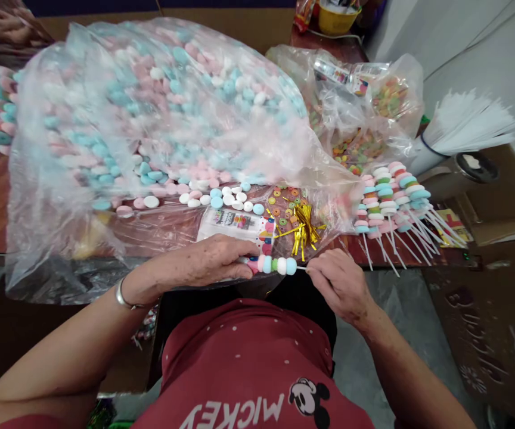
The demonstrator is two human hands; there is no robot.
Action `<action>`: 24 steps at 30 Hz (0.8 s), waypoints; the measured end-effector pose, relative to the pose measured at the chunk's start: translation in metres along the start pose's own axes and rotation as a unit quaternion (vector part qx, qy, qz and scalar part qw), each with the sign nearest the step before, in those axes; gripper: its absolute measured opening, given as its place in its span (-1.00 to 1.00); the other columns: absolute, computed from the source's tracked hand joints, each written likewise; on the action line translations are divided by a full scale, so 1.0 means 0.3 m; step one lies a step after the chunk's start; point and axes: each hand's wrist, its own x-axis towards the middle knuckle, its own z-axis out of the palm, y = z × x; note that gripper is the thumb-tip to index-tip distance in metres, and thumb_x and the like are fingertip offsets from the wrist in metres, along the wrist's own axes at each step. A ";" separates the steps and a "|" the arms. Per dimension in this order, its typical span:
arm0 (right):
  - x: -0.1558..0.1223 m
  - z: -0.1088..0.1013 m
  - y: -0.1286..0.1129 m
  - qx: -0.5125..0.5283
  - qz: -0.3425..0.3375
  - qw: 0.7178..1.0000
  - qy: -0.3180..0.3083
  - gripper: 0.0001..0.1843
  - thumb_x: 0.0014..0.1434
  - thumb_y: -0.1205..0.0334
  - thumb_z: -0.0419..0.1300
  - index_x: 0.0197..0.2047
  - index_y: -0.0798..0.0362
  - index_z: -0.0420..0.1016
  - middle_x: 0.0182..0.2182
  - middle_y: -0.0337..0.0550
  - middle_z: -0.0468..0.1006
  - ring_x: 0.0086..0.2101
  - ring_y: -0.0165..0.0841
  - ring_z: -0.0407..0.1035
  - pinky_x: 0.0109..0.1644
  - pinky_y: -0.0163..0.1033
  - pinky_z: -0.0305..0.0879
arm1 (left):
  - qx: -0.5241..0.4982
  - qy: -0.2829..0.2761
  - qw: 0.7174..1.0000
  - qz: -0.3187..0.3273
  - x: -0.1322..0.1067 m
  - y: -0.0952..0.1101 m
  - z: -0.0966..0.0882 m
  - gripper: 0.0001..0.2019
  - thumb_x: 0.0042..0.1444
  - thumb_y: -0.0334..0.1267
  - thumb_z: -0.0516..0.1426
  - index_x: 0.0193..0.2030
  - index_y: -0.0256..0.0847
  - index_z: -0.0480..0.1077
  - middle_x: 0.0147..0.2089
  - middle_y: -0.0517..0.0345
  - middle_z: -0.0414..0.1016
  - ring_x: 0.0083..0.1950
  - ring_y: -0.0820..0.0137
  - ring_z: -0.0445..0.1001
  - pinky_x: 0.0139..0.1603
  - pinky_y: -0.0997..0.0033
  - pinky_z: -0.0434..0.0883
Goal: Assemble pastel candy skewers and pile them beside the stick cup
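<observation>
A candy skewer (pixel 277 265) of pink, blue, green and white pieces lies level in front of my body. My left hand (pixel 208 260) is closed round its left end, with a bit of bright pink printed wrapper showing at the fingertips. The white stick (pixel 301 267) comes out at the other end, and my right hand (pixel 335 279) pinches it. Just beyond my left hand lies a stack of clear printed bags (pixel 230 223). Gold twist ties (pixel 304 229) are bunched beside them, near small ring-shaped candies (pixel 279 202).
A big clear bag (pixel 172 107) of pastel candies covers much of the table. Finished-looking skewers (pixel 387 196) are piled at the right, near a container of white sticks (pixel 467 128) and a metal mug (pixel 467 170). Another person's hand (pixel 5 27) is at the upper left.
</observation>
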 end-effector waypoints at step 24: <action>-0.107 0.268 -0.117 0.469 0.350 0.809 0.055 -0.69 0.31 0.01 0.03 -0.32 0.04 0.39 -0.57 -0.34 0.20 -0.53 -0.48 0.04 -0.45 -0.33 -0.01 | -0.106 0.420 0.889 -0.151 -0.096 0.108 0.117 -0.78 0.15 -0.21 0.15 -0.49 -0.20 0.43 -0.64 0.27 0.33 -0.59 0.48 0.28 -0.56 0.48 0.21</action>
